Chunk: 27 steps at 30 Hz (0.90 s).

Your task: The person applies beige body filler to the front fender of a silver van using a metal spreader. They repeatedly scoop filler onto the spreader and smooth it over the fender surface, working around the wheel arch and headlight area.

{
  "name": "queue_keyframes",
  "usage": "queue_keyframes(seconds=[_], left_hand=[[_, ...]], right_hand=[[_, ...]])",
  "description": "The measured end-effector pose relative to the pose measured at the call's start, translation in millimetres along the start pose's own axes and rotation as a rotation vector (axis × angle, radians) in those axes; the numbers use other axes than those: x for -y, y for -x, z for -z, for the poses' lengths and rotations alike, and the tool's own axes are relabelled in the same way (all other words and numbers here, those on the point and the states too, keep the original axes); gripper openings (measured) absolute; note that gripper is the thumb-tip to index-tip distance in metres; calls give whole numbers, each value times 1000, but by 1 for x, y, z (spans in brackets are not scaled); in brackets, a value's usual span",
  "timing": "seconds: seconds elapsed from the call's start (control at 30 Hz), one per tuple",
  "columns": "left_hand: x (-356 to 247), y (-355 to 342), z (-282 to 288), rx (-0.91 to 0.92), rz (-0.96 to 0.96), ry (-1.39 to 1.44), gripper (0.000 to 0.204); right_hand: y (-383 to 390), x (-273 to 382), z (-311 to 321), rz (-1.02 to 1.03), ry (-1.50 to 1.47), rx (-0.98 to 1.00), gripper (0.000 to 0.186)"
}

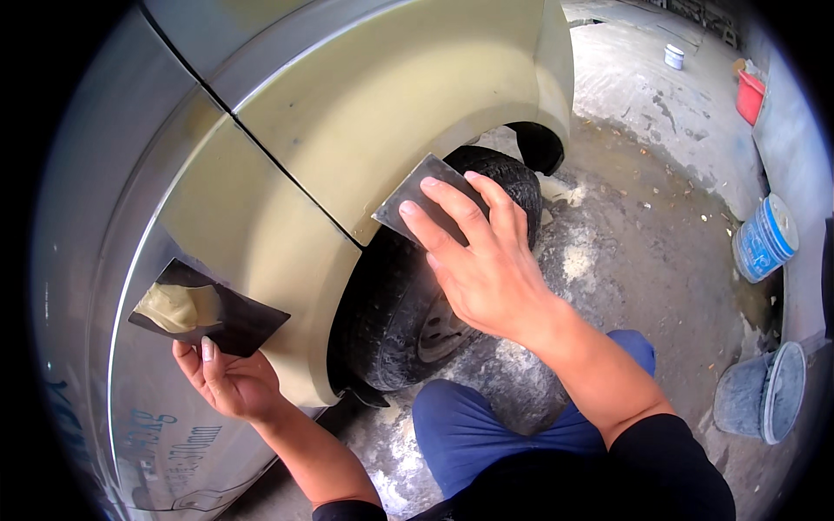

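My left hand [233,382] grips the lower edge of a thin dark rectangular plate [243,314] between thumb and fingers. A lump of beige body filler [176,307] lies smeared on the plate's left part. Over the wheel arch, my right hand [495,273] holds a flat dark filler spreader [421,193], its fingers laid across the face. The spreader's upper left edge is at the rim of the vehicle's body panel [373,104]; whether it touches is unclear. Beige filler coats this panel around the arch. Below sits the tyre [382,334], partly hidden by my right hand.
Along the wall at the right stand a blue-and-white bucket [764,239], a grey bucket [757,395] and a red container [749,97]. A small white can [673,57] is farther back. Pale dust marks the concrete floor [643,234]. My knees are bent beside the wheel.
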State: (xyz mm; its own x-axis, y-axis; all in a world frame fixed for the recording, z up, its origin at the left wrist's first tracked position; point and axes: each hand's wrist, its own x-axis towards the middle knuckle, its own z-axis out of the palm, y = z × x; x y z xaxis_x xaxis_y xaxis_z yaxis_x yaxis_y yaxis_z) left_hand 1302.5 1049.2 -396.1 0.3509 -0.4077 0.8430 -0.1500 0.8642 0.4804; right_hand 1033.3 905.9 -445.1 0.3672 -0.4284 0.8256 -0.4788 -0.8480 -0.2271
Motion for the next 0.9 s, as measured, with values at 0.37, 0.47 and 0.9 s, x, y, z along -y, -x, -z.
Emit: queue_keyframes(seconds=[0.37,0.47,0.9], left_hand=[[-1,-1,-4,7,2,31,39],[0,-2,0,31,-8,41,39],[-1,-2,-3,10,3,33,39]], right_hand=[[3,2,-4,-4,-19,-50,50],[-5,9,-1,34,5,-42,51],[5,13,1,30,-5,-9,51]])
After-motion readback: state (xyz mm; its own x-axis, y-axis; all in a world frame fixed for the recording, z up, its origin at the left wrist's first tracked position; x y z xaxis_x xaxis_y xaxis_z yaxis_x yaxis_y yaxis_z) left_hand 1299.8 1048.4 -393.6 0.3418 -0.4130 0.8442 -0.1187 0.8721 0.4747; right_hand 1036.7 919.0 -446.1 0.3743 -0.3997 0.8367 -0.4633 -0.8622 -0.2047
